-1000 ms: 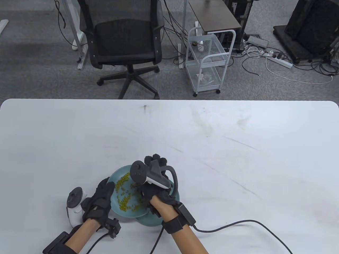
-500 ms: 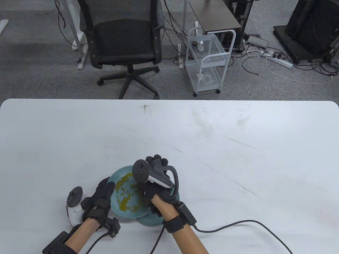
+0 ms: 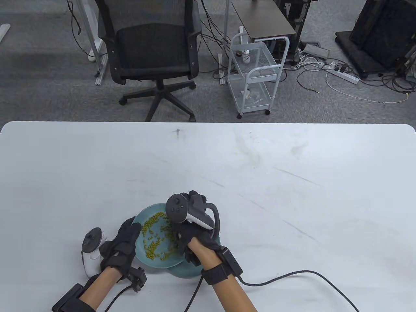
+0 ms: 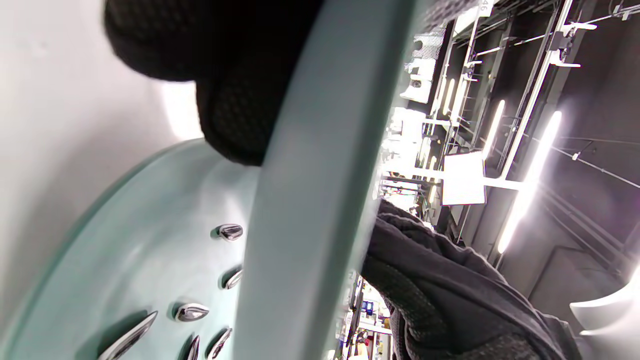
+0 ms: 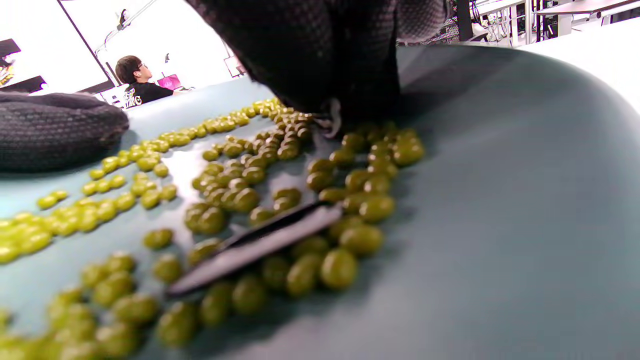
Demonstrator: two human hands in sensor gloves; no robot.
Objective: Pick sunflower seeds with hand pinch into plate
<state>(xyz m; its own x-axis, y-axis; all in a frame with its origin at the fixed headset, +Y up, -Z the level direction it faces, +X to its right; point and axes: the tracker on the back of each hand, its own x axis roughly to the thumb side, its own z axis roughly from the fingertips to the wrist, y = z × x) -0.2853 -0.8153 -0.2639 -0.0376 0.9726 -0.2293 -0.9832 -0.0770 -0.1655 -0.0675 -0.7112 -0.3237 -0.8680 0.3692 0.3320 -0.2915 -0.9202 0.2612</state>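
My left hand (image 3: 128, 235) grips the left rim of a teal upper plate (image 3: 148, 209), which is strewn with green beans (image 3: 152, 242) and overlaps a lower teal plate (image 3: 187, 271). In the left wrist view the lower plate (image 4: 125, 260) holds several sunflower seeds (image 4: 192, 312) under the upper plate's rim (image 4: 310, 175). My right hand (image 3: 177, 234) reaches into the upper plate. In the right wrist view its fingertips (image 5: 325, 75) are pressed together on a pale seed tip among the beans (image 5: 240, 190). A dark sunflower seed (image 5: 255, 245) lies flat among the beans nearer the camera.
The plates sit near the front edge of the white table (image 3: 260, 169). Cables run from both wrists across the table front (image 3: 292, 274). An office chair (image 3: 152, 48) and a white wire cart (image 3: 256, 71) stand on the floor beyond the far edge.
My right hand has shifted slightly right and rolled, so its tracker faces up more. My left hand and both plates have stayed put.
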